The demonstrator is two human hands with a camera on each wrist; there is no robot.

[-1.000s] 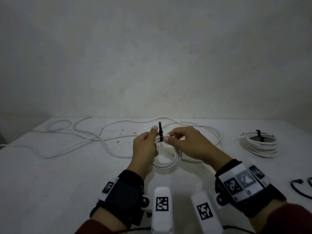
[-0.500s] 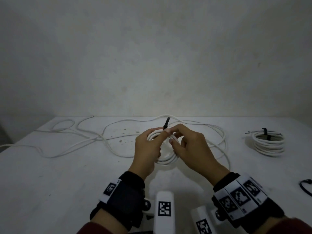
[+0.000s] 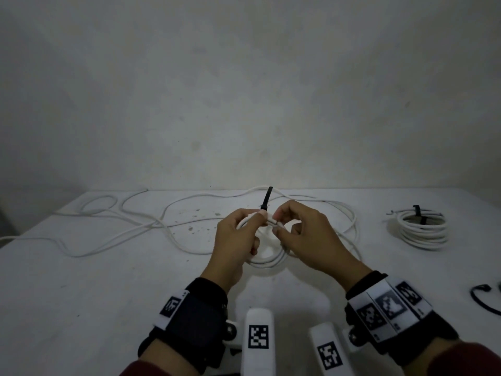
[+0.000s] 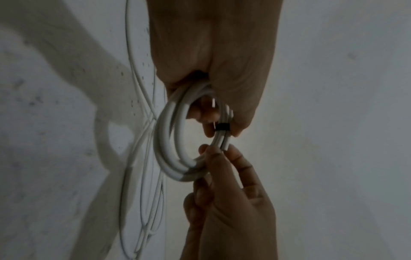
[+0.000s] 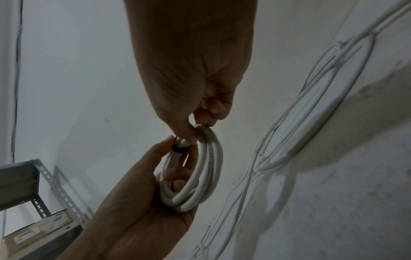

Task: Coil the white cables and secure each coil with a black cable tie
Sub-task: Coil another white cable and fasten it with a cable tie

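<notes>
- No brand or readable writing shows; the wrist bands (image 3: 390, 308) and camera mounts (image 3: 259, 336) carry only square black-and-white code marks.
- The coil (image 3: 267, 257) is held just above the worktop (image 3: 81, 294), in front of the loose cable (image 3: 168, 226); both hands cover much of it.
- Left hand (image 3: 235, 240): its grip is closed on the coil, thumb and fingers pinching the strands right at the tie (image 3: 266, 199).
- Right hand (image 3: 306, 240): fingertips pinched on the strands just beside the tie; other fingers curled.
- The tie's band wraps the strands (image 4: 223, 127); its locking head is hard to make out.
- A tied coil (image 3: 421, 230) lies well right of the held coil; a spare tie (image 3: 485, 299) is cut off by the frame edge.
- Compared with half a second ago, the tie's tail stands more upright.
</notes>
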